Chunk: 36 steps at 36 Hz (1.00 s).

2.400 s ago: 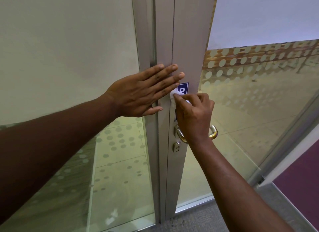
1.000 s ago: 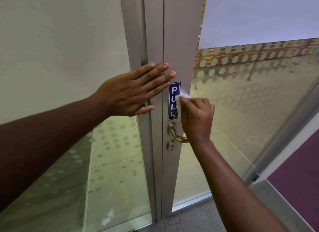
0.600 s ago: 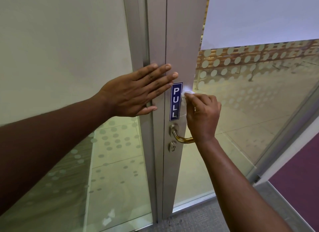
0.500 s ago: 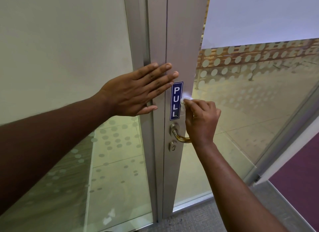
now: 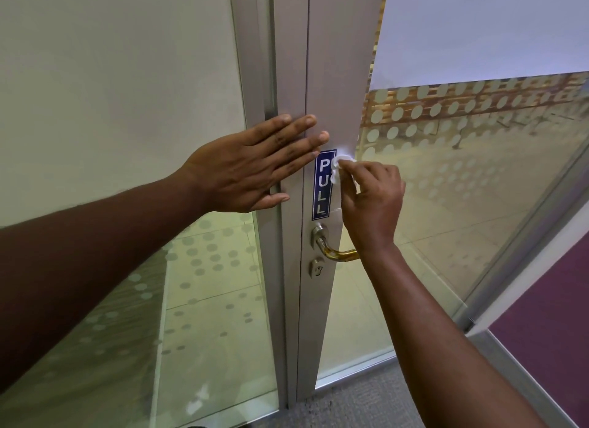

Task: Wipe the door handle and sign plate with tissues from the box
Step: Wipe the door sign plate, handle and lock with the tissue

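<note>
A blue vertical sign plate (image 5: 322,191) reading PULL is stuck on the grey metal door frame (image 5: 338,77). My right hand (image 5: 369,201) pinches a crumpled white tissue (image 5: 338,169) against the frame at the plate's upper right edge. My left hand (image 5: 251,166) lies flat with fingers spread on the frame, just left of the plate's top. Below the plate is the brass lever door handle (image 5: 334,250), partly hidden behind my right wrist, with a keyhole (image 5: 317,268) under it. The tissue box is out of sight.
Glass panels with frosted dots stand on both sides of the frame (image 5: 462,172). Grey carpet (image 5: 350,405) lies at the door's foot and a purple wall panel (image 5: 548,332) is at the lower right.
My right hand with the tissue has moved off the sign's face to its right edge and rubbed up and down there, ending near the top. The left hand has stayed pressed flat.
</note>
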Available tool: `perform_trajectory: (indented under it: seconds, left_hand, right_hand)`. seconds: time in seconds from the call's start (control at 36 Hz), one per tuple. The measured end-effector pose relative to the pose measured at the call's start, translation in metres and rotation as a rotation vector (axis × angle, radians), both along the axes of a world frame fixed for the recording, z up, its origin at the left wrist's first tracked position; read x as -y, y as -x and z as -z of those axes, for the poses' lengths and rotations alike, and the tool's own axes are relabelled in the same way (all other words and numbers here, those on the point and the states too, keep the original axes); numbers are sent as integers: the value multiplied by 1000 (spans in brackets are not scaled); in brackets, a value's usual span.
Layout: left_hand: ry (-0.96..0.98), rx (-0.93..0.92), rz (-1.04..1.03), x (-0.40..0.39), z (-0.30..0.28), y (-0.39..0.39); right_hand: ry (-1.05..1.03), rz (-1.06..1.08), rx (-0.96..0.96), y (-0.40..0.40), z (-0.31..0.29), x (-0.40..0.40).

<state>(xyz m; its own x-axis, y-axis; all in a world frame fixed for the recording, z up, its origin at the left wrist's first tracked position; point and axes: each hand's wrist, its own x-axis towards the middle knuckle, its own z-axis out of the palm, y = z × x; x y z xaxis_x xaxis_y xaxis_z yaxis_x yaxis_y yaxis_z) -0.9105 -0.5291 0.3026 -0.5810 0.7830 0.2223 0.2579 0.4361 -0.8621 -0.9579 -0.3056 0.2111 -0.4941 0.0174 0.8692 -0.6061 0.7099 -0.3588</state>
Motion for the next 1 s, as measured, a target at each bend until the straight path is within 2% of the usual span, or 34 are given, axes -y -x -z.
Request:
perform_trajectory:
  seconds: [0.19,0.33,0.47,0.64,0.89,1.0]
  left_hand:
    - [6,-10,2,0,-1,0]
    - [12,-8,-1,-1,-1,0]
    - [29,-16,-22,-1,-1,-1]
    - [25,-9,-22,-1,-1,-1]
    - [-7,-9,19,0,0,2]
    - [-2,-12,13,0,0,1]
  right_hand:
    - [20,-31,104,-10,34,2]
    - [146,-95,244,-15,36,-6]
    - [257,-106,181,-15,19,-14]
    - [210,-125,150,-7,11,-1]
    - [124,-186,147,-19,30,12]
    - [141,-198,71,-17,15,11]
